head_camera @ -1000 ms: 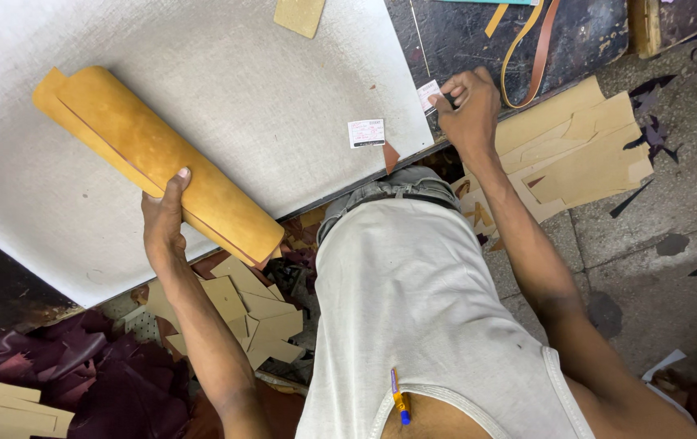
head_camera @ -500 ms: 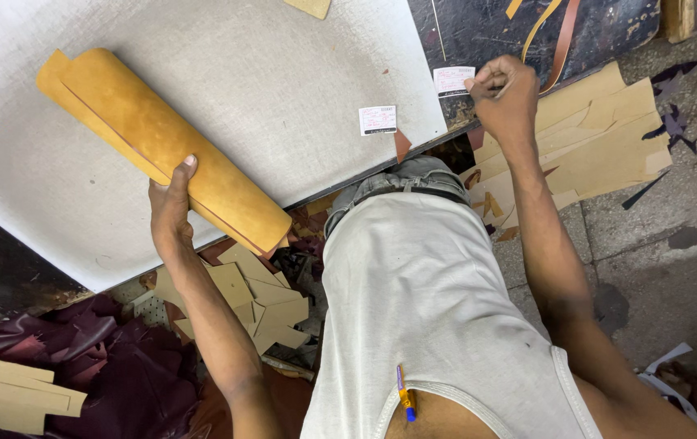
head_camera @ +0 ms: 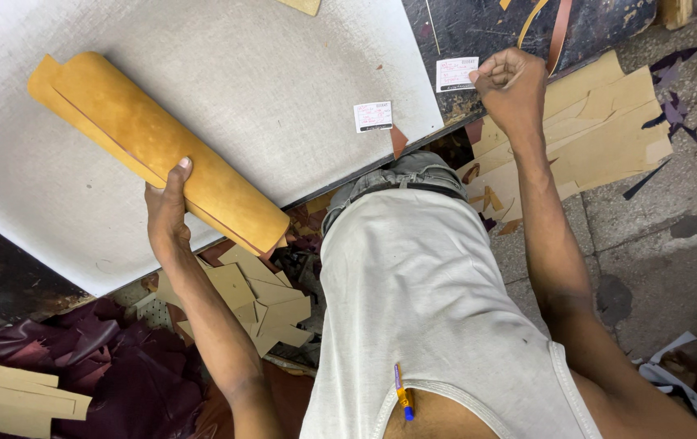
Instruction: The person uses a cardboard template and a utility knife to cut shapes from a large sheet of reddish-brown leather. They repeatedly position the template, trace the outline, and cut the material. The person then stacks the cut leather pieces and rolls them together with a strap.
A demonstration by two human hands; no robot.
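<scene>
Change: the right hand [head_camera: 509,83] has been drawn a little further out past the board's corner since the earlier frames, and a second white slip now lies just beside it; the left hand has stayed on the roll.
Left hand [head_camera: 167,210]: laid against the near side of the tan leather roll [head_camera: 157,150], thumb up on its curve, fingers hidden underneath; how tightly it is gripped cannot be told.
Right hand: closed in a fist at the edge of the dark bench [head_camera: 527,32]; whether anything is held inside cannot be told.
Hands: well apart, one at each side of the body.
Roll: lying slantwise on the white cutting board [head_camera: 283,73], its lower end overhanging the board's near edge, flat layers showing beneath it.
Slips: one white paper tag [head_camera: 373,116] near the board's corner, another [head_camera: 456,73] on the dark bench beside the fist.
Strap: a tan and brown strip [head_camera: 556,28] on the bench.
Floor: tan offcuts [head_camera: 259,297] below the board, larger tan sheets [head_camera: 601,122] at right, maroon scraps [head_camera: 104,358] at left.
Clothing: a pen [head_camera: 401,394] clipped at the neckline of the pale vest.
</scene>
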